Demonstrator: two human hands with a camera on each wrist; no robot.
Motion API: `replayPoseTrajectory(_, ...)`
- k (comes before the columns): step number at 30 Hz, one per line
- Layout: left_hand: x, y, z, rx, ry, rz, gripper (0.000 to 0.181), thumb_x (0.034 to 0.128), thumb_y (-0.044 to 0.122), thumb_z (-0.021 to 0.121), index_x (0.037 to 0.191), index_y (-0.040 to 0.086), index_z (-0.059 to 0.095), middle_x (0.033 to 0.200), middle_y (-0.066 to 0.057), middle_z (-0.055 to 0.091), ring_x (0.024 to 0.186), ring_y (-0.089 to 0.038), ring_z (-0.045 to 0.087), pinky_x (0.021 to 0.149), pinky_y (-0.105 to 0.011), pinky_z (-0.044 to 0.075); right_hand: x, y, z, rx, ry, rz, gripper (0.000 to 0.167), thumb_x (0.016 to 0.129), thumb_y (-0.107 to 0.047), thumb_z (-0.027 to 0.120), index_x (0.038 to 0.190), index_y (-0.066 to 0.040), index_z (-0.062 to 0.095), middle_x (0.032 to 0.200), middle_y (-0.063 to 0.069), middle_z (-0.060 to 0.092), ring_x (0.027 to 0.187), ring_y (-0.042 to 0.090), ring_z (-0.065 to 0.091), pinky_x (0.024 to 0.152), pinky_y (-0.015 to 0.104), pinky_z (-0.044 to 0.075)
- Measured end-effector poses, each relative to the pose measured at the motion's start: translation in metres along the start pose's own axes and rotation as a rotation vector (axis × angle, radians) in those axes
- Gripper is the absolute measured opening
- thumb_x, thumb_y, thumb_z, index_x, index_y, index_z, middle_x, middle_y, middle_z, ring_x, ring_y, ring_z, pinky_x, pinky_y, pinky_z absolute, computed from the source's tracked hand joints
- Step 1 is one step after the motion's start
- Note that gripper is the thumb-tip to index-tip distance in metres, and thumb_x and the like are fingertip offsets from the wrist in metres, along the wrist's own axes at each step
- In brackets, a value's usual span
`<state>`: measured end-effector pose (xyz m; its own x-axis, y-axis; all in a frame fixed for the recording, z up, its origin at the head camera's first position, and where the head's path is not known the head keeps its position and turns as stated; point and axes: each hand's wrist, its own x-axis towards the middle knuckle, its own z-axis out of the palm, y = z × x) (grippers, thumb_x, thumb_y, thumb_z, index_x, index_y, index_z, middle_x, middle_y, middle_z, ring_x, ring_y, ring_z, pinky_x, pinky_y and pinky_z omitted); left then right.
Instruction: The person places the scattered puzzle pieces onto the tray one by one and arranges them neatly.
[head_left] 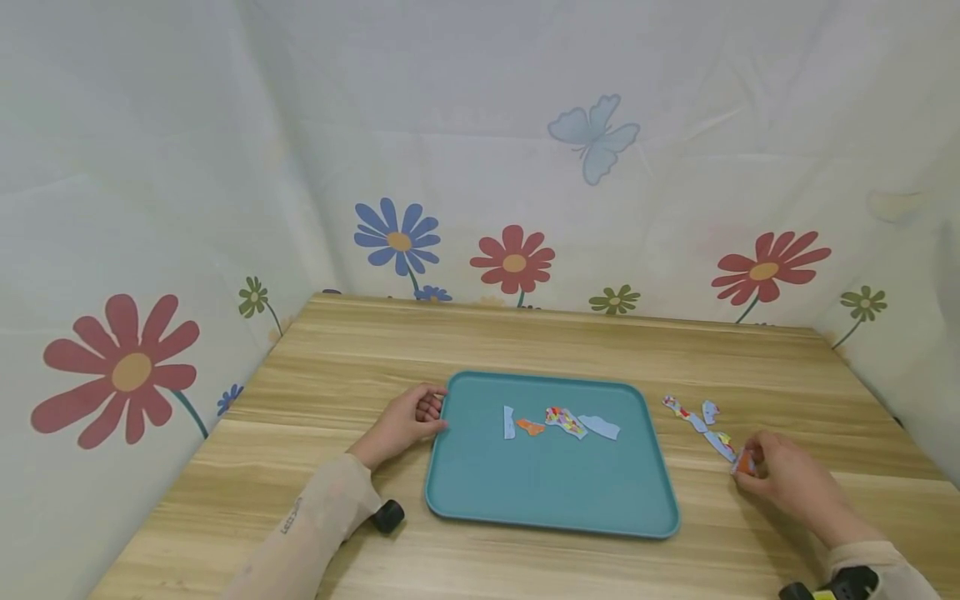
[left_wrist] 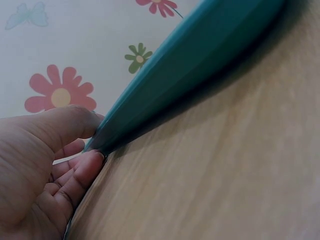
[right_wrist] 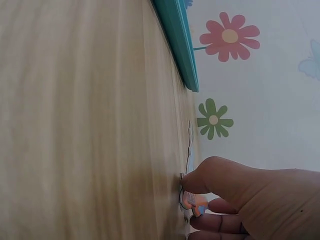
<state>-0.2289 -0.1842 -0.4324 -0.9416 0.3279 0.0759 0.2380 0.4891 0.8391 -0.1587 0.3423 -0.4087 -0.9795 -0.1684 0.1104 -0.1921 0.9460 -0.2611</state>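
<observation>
A teal tray (head_left: 551,492) lies flat on the table. My left hand (head_left: 405,423) pinches its left rim between thumb and curled fingers, as the left wrist view also shows. Inside the tray several torn-looking paper pieces lie in a row: a pale blue strip (head_left: 509,422), an orange scrap (head_left: 530,427), a multicoloured piece (head_left: 566,422) and a pale blue piece (head_left: 599,427). Right of the tray, my right hand (head_left: 795,479) pinches an orange and blue paper piece (right_wrist: 194,201) between thumb and fingers, close to the tabletop; part of it is hidden by the fingers.
More paper pieces lie on the wooden table (head_left: 375,350) between tray and right hand: a red-patterned one (head_left: 677,407), a small blue one (head_left: 709,412) and a blue-and-yellow one (head_left: 720,445). A flowered cloth (head_left: 450,125) hangs behind the table and along its sides.
</observation>
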Motion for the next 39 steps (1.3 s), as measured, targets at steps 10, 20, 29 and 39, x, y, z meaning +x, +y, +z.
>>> replayPoseTrajectory(10,0.0011,0.0011,0.0007,-0.005,0.005,-0.021,0.048,0.0838,0.005,0.072,0.128,-0.002,0.053,0.101,-0.011,0.059,0.086,-0.012,0.056,0.075,-0.017,0.050,-0.0018,-0.0044,0.0001,0.036,0.005,-0.016,0.036,0.076,-0.014,0.076,0.098,0.006,0.055,0.080,0.005,0.064,0.072,0.015,0.059,0.059,0.030,0.046)
replayPoseTrajectory(20,0.0018,-0.0004,0.0011,0.007,0.005,0.000,0.048,0.0847,0.004,0.071,0.128,-0.006,0.051,0.103,-0.016,0.059,0.088,-0.017,0.057,0.075,-0.020,0.050,-0.0024,-0.0074,-0.0019,0.000,-0.026,-0.012,0.034,0.078,-0.015,0.073,0.099,0.008,0.058,0.081,0.008,0.066,0.070,0.018,0.061,0.058,0.036,0.050)
replayPoseTrajectory(29,0.0013,0.0000,-0.0002,0.010,0.012,-0.010,0.048,0.0843,0.005,0.072,0.127,-0.003,0.053,0.101,-0.012,0.059,0.087,-0.013,0.056,0.075,-0.017,0.050,-0.0033,-0.0097,-0.0026,-0.060,-0.043,-0.054,0.033,0.076,-0.015,0.074,0.098,0.004,0.058,0.086,0.011,0.068,0.073,0.023,0.065,0.057,0.037,0.051)
replayPoseTrajectory(39,0.0006,0.0014,0.0000,0.016,0.007,-0.007,0.047,0.0848,0.006,0.071,0.127,-0.003,0.053,0.103,-0.013,0.060,0.087,-0.012,0.056,0.075,-0.018,0.050,-0.0041,-0.0083,-0.0018,-0.073,-0.043,-0.059,0.033,0.072,-0.015,0.073,0.097,0.002,0.058,0.085,0.009,0.068,0.072,0.021,0.064,0.054,0.032,0.049)
